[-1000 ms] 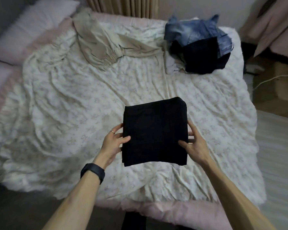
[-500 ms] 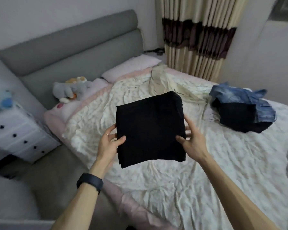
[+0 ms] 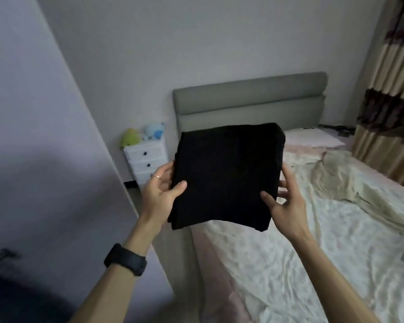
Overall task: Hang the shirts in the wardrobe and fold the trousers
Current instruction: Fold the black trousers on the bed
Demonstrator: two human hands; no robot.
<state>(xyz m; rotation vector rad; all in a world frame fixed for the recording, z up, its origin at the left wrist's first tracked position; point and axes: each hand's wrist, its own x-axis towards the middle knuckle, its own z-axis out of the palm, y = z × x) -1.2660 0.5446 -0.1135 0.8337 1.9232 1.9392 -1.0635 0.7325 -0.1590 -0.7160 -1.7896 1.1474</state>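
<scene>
Folded black trousers (image 3: 224, 176) form a flat square held up in the air at chest height, over the bed's left edge. My left hand (image 3: 160, 194) grips their left side, thumb on top and fingers underneath. My right hand (image 3: 286, 201) grips their right side the same way. A beige shirt (image 3: 341, 176) lies crumpled on the bed (image 3: 289, 264) to the right, beyond my right hand.
A tall pale panel (image 3: 44, 159), like a wardrobe side, fills the left. A white drawer unit (image 3: 147, 159) with two plush toys stands beside the grey headboard (image 3: 250, 106). Striped curtains (image 3: 392, 101) hang at the far right.
Both hands have lifted the folded trousers off the bed, and my view has swung left, from the bed toward the headboard, the drawer unit and the pale panel.
</scene>
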